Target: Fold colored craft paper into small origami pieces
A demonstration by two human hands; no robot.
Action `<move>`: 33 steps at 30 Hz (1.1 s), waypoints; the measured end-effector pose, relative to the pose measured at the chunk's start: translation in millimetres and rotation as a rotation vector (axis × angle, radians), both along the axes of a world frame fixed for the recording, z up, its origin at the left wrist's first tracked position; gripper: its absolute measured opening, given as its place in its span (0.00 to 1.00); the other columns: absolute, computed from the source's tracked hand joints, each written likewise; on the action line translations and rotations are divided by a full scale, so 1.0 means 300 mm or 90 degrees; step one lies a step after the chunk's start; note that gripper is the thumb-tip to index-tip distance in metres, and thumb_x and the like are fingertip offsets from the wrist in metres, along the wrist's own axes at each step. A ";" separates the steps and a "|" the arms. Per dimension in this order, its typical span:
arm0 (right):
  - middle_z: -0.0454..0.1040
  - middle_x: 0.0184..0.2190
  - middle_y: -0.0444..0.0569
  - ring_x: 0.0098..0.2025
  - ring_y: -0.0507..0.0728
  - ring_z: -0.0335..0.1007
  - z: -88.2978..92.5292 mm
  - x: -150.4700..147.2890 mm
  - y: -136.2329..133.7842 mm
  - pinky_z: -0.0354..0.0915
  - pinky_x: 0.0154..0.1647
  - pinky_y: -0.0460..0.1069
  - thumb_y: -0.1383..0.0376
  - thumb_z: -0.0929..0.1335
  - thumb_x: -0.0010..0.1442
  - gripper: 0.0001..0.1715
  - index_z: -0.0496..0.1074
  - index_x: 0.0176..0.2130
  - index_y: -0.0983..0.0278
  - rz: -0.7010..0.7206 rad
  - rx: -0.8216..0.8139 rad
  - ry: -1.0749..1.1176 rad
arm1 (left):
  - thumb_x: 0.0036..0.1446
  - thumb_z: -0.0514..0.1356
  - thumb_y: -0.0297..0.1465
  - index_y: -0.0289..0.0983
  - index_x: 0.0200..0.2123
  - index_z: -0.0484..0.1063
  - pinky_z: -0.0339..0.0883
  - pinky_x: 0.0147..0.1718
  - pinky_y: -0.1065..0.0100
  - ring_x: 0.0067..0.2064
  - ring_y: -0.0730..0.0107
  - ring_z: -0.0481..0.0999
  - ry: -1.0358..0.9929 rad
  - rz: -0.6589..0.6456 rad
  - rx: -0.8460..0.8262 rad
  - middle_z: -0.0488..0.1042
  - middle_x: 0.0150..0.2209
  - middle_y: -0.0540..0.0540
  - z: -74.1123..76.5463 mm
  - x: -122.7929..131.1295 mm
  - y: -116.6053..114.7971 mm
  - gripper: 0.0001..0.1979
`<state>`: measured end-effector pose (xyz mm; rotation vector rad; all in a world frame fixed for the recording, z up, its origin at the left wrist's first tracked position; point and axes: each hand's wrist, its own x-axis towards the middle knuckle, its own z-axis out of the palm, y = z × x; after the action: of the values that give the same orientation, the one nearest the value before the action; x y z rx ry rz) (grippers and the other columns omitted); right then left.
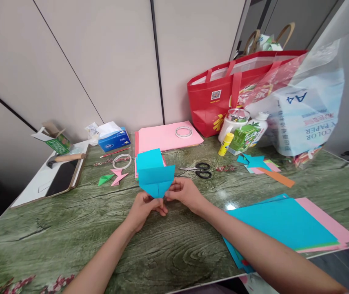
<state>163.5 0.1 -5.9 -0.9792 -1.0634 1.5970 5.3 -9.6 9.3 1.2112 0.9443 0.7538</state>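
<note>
Both my hands hold a folded sheet of blue paper (156, 176) upright above the table, its lower corners folded in to a narrow bottom. My left hand (145, 209) pinches it at the bottom, the thumb in front. On its lower right edge, the fingers of my right hand (187, 193) are closed. Just behind stands a stack of small blue paper squares (150, 157), partly covered by the folded sheet. Scissors (204, 174) with black handles lie to the right of it. On the left are a pink folded paper shape (119, 176) and a green one (105, 179).
Rolls of tape (121, 166), a tissue box (114, 141), a hammer (70, 157) and a phone (62, 178) lie left. Pink sheets (158, 136) are behind. A glue stick (225, 144), red bag (205, 106), paper scraps (255, 162) and blue sheets (278, 224) occupy the right.
</note>
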 end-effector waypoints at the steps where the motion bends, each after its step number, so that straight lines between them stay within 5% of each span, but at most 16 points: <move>1: 0.73 0.21 0.44 0.22 0.50 0.67 0.001 0.006 0.005 0.65 0.28 0.47 0.66 0.73 0.36 0.14 0.70 0.28 0.68 -0.006 0.004 -0.001 | 0.47 0.59 0.29 0.31 0.21 0.71 0.67 0.24 0.68 0.22 0.68 0.73 -0.002 -0.008 -0.010 0.74 0.20 0.43 0.002 -0.001 0.001 0.08; 12: 0.73 0.32 0.47 0.33 0.53 0.68 0.002 0.064 0.049 0.63 0.31 0.47 0.64 0.70 0.43 0.24 0.65 0.42 0.63 -0.094 0.097 -0.049 | 0.42 0.57 0.25 0.34 0.17 0.64 0.64 0.20 0.71 0.21 0.70 0.71 -0.039 -0.083 -0.079 0.67 0.16 0.49 0.019 -0.018 0.003 0.06; 20: 0.63 0.23 0.39 0.25 0.50 0.60 -0.006 0.053 0.040 0.57 0.26 0.44 0.68 0.66 0.44 0.12 0.60 0.32 0.62 -0.139 0.210 -0.186 | 0.49 0.59 0.37 0.36 0.24 0.61 0.68 0.22 0.68 0.21 0.70 0.73 -0.030 0.132 -0.001 0.69 0.18 0.51 0.004 0.001 0.011 0.12; 25: 0.62 0.22 0.41 0.24 0.50 0.56 -0.021 0.037 0.031 0.55 0.24 0.44 0.66 0.66 0.46 0.05 0.66 0.29 0.64 -0.176 0.186 -0.210 | 0.47 0.61 0.36 0.37 0.44 0.61 0.70 0.36 0.60 0.36 0.63 0.76 -0.090 0.184 0.052 0.75 0.36 0.43 -0.009 0.013 0.013 0.21; 30: 0.69 0.24 0.44 0.24 0.51 0.59 -0.015 0.010 0.009 0.57 0.25 0.46 0.59 0.66 0.49 0.13 0.72 0.33 0.65 -0.136 0.125 -0.190 | 0.48 0.61 0.34 0.47 0.60 0.38 0.65 0.44 0.64 0.53 0.62 0.65 -0.086 0.175 0.141 0.63 0.55 0.41 0.010 0.033 -0.014 0.41; 33: 0.73 0.29 0.46 0.28 0.52 0.63 -0.007 0.002 0.002 0.61 0.29 0.47 0.59 0.65 0.50 0.15 0.73 0.36 0.64 -0.104 0.123 -0.169 | 0.47 0.61 0.37 0.44 0.59 0.48 0.66 0.41 0.68 0.53 0.60 0.65 -0.009 0.222 0.168 0.67 0.53 0.42 0.007 0.022 -0.014 0.37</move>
<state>163.9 0.8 -8.1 -1.1360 -1.2578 1.2298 11.8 -13.7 11.3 1.2814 1.0838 1.1921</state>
